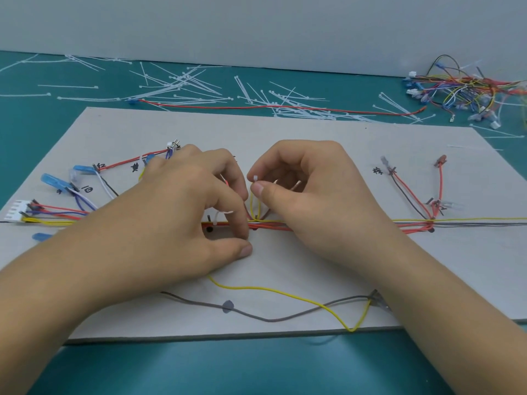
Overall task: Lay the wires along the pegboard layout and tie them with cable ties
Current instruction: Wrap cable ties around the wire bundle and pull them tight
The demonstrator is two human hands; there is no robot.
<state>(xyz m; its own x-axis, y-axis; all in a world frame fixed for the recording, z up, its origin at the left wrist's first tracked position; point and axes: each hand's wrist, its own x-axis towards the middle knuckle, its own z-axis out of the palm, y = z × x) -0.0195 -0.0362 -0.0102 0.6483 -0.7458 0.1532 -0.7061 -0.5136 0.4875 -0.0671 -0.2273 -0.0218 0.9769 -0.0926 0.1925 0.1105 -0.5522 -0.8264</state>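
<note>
Two hands work at the middle of the grey pegboard, which lies flat on a teal mat in the head view. The right hand pinches a white cable tie by its head between thumb and forefinger, with the other fingers curled in behind, just above the wire bundle that runs left to right along the board. The left hand has its fingers curled down onto that bundle and its thumb tip resting on the board (whether it grips anything I cannot tell, as the fingertips hide it). A second white tie stands at the bundle just beside the left forefinger. Nearer the front edge a yellow wire and a grey wire lie loose and cross each other. At the left end sit a white connector and blue terminals. Behind the board, loose cable ties are scattered on the mat, with a long red wire among them and a tangle of spare wires at the far right.
</note>
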